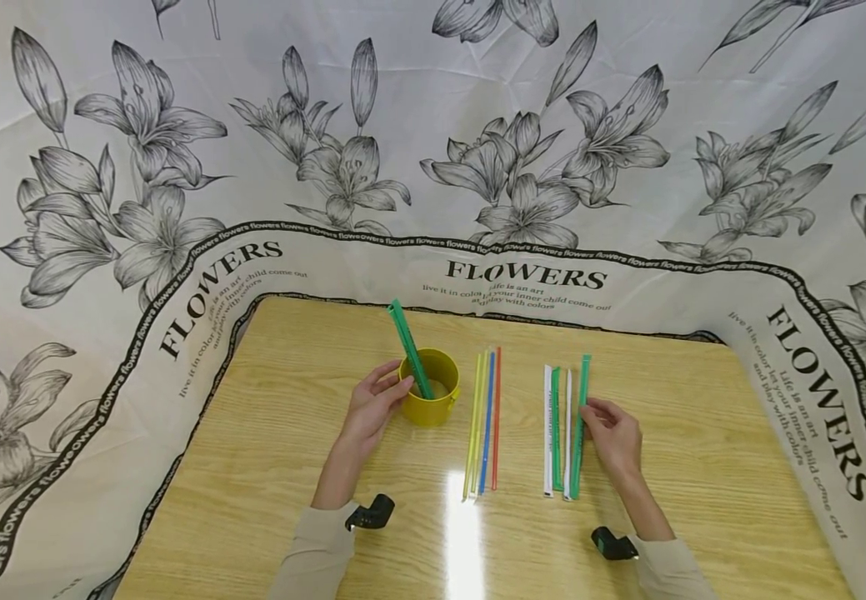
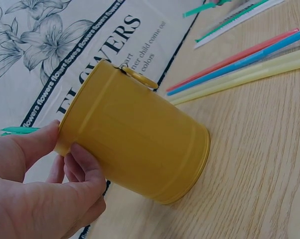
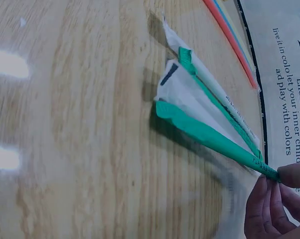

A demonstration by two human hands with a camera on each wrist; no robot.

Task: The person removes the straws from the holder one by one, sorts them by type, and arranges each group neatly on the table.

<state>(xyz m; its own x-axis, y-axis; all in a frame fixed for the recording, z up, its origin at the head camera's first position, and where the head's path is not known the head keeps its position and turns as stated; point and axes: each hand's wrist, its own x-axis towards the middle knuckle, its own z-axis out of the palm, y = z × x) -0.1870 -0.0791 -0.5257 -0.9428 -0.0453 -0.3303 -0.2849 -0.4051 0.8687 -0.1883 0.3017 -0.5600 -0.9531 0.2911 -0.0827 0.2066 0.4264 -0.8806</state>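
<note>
My left hand (image 1: 372, 406) grips the rim of a yellow metal bucket (image 2: 135, 134), thumb on one side of the wall and fingers on the other. Inside the bucket, green-wrapped straws (image 1: 410, 350) lean up and to the left past the rim. My right hand (image 1: 614, 433) pinches a green-wrapped straw (image 3: 210, 139) between thumb and fingers, partway along its length. Just left of that straw lie two white-wrapped straws (image 1: 548, 433) and another green-wrapped straw (image 1: 557, 429), side by side.
Between the bucket and the wrapped straws lies a row of clear-wrapped straws: yellow ones (image 1: 473, 429), a blue one (image 1: 488, 425) and a red one (image 1: 497, 421). A flower-printed cloth (image 1: 523, 283) rises along the back and sides of the wooden table (image 1: 267, 433).
</note>
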